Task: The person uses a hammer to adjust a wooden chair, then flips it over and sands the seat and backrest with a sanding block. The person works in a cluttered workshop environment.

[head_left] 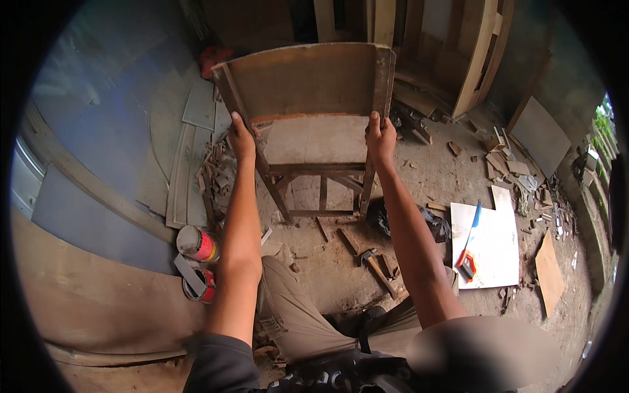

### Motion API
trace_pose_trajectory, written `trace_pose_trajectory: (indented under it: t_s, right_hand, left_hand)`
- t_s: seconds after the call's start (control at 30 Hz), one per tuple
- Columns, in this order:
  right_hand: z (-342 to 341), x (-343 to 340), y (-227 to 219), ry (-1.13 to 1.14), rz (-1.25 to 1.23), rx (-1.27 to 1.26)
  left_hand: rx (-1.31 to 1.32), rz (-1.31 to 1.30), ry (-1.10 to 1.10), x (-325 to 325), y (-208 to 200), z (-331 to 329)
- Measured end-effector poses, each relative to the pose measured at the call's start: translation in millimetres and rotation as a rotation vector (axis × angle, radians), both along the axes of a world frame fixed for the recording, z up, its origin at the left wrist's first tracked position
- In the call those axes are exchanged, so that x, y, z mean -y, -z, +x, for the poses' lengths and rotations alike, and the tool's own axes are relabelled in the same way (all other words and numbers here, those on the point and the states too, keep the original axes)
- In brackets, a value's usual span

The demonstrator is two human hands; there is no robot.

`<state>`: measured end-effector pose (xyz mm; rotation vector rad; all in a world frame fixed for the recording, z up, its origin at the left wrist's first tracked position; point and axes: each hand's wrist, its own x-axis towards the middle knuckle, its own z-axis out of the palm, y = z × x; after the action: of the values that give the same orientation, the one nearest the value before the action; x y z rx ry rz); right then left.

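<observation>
A worn wooden chair (301,82) stands tilted in front of me, its curved brown back panel uppermost. Below that panel a pale flat seat board (318,139) shows, and beneath it the legs and crossbars. My left hand (242,139) is closed round the left upright, thumb pointing up. On the other side my right hand (381,141) grips the right upright in the same way. Both arms are stretched out. A hammer (378,270) with a wooden handle lies on the floor between my knees and the chair.
Right of me, a handsaw (468,252) with an orange handle lies on a white board (495,229). Two red cans (198,243) stand at left beside leaning sheets (98,213). Wood scraps (517,167) litter the floor. A blurred round shape (485,354) covers the lower right.
</observation>
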<state>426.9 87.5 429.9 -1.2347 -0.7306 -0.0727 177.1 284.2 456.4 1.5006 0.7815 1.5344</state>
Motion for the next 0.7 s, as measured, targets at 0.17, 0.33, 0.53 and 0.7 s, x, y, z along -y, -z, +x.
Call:
trace_pose_trajectory:
  t_s: [0.17,0.33,0.53,0.7]
  right_hand:
    - [-21,25,8,-0.074,-0.016,0.008]
    - [-57,89,15,-0.205,-0.014,0.078]
    - [-122,198,27,-0.285,0.164,0.146]
    - [-157,264,-69,-0.458,0.126,0.323]
  left_hand:
    - [0.020,-0.056,0.045,27,-4,-27]
    - [0.129,0.046,0.145,75,16,-66]
    - [0.465,-0.010,-0.143,117,54,-159]
    - [0.422,0.091,0.093,236,-58,-198]
